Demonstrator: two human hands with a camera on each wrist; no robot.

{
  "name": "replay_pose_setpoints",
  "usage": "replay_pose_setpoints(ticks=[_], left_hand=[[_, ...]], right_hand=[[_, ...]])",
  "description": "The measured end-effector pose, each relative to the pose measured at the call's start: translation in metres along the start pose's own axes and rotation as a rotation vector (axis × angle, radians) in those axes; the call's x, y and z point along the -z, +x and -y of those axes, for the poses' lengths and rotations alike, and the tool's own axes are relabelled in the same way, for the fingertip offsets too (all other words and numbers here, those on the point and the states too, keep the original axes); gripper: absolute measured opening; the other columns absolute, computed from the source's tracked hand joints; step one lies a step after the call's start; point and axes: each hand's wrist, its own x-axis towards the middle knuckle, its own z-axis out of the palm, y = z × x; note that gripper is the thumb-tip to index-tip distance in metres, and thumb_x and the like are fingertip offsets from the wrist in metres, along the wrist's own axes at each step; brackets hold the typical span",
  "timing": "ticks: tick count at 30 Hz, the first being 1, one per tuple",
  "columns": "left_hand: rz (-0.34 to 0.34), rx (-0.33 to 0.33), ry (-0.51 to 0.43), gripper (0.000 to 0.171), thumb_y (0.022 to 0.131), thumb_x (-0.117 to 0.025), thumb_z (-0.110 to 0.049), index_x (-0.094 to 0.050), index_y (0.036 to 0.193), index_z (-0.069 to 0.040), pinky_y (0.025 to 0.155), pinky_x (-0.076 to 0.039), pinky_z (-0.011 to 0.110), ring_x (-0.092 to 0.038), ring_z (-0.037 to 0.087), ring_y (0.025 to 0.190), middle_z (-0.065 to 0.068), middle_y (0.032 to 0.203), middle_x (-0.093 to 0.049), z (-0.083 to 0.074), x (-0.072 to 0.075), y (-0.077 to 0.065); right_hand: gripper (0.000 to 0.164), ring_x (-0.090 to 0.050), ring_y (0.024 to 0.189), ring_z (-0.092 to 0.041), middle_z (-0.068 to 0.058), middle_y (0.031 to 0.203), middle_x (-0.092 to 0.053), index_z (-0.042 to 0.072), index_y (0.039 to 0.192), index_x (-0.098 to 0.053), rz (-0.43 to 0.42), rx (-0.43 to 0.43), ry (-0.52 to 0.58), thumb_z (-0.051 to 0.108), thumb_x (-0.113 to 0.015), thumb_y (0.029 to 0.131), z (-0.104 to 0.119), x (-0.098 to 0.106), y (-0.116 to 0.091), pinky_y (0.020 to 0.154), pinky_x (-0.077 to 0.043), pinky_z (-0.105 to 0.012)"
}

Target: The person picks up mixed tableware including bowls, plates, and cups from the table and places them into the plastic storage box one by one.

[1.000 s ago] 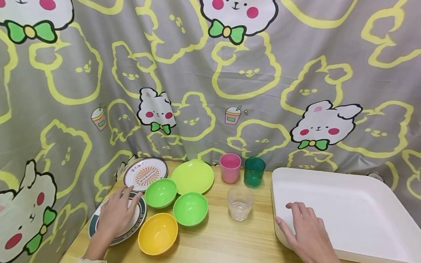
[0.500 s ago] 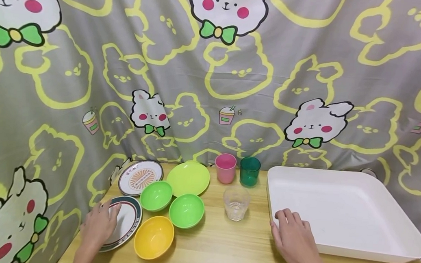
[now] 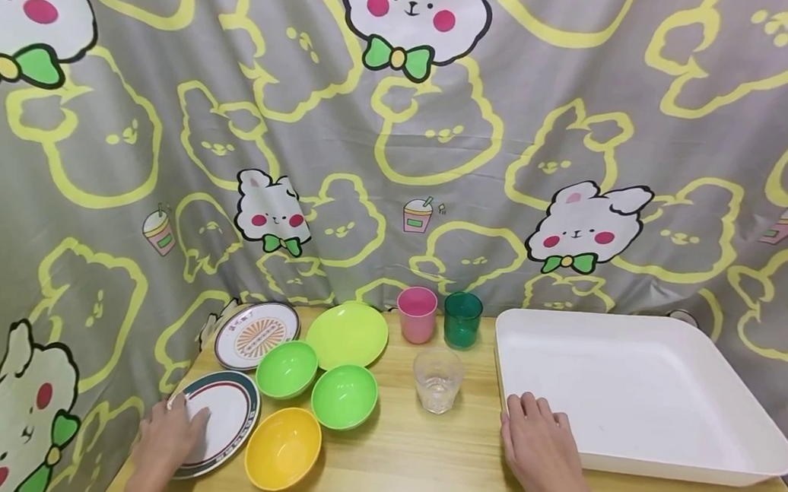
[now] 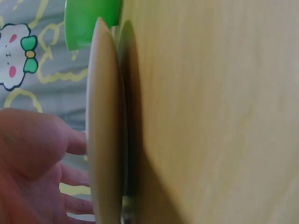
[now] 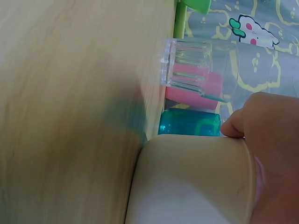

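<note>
In the head view my left hand [image 3: 166, 437] is at the left rim of the white plate with a dark green band [image 3: 222, 419]. The thumb lies over its upper face and the fingers are at the outer edge; the left wrist view hides their tips behind the plate [image 4: 105, 126]. My right hand [image 3: 544, 451] grips the near left corner of the large white tray [image 3: 666, 469], thumb outside and fingers over the rim. Close to that hand in the right wrist view stand a clear glass [image 5: 201, 65] and a teal cup [image 5: 189, 122].
Right of the plate sit a yellow bowl [image 3: 282, 448] and two green bowls [image 3: 344, 396]. Behind are a patterned plate [image 3: 257, 335] and a lime plate [image 3: 348, 336]. A pink cup [image 3: 416, 316] stands at the back, against the curtain [image 3: 346, 143].
My left hand has drawn back from over the banded plate to its left rim. My right hand has come down onto the tray's rim. The view has shifted slightly right.
</note>
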Motion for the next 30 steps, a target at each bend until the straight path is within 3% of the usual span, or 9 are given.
replay_pose_setpoints(ticks=[4,9,13,19,30], left_hand=[[0.004,0.036,0.024,0.08,0.099,-0.063,-0.037,-0.025,0.145,0.016,0.096,-0.037,0.08,-0.025,0.067,0.124,0.046,0.134,-0.023,0.002,-0.002,0.003],[0.017,0.07,0.019,0.085,0.096,-0.069,-0.035,-0.026,0.143,0.022,0.097,-0.04,0.077,-0.025,0.067,0.122,0.049,0.132,-0.021,0.003,0.001,0.009],[0.036,0.074,-0.021,0.087,0.094,-0.072,-0.033,-0.025,0.14,0.023,0.097,-0.038,0.079,-0.021,0.07,0.123,0.051,0.13,-0.018,0.008,0.005,0.01],[0.0,0.075,-0.098,0.094,0.089,-0.078,-0.034,-0.021,0.14,0.021,0.096,-0.038,0.079,-0.025,0.068,0.121,0.049,0.122,-0.02,0.017,0.011,0.008],[-0.085,0.073,-0.205,0.071,0.096,-0.07,-0.014,-0.023,0.138,0.02,0.101,-0.038,0.071,-0.04,0.061,0.118,0.045,0.124,-0.034,0.023,0.019,0.01]], right_hand=[[0.018,-0.04,0.069,-0.02,0.0,0.076,-0.037,0.011,0.085,-0.047,-0.048,0.023,-0.017,0.02,-0.056,0.098,0.0,0.0,0.001,0.057,-0.037,-0.035],[0.018,-0.036,0.067,-0.018,0.001,0.075,-0.034,0.012,0.084,-0.045,-0.076,0.037,-0.02,0.02,-0.054,0.097,0.0,0.001,0.001,0.056,-0.029,-0.029],[0.016,-0.037,0.068,-0.019,0.001,0.076,-0.035,0.012,0.085,-0.046,-0.081,0.041,-0.023,0.02,-0.054,0.096,0.0,0.0,0.0,0.055,-0.027,-0.029],[0.016,-0.036,0.066,-0.019,0.001,0.076,-0.034,0.011,0.085,-0.046,-0.13,0.07,-0.035,0.02,-0.056,0.093,0.0,-0.001,0.0,0.054,-0.024,-0.027],[0.016,-0.034,0.066,-0.018,0.001,0.076,-0.034,0.011,0.086,-0.046,-0.113,0.06,-0.04,0.02,-0.057,0.094,-0.001,-0.002,-0.001,0.053,-0.024,-0.026]])
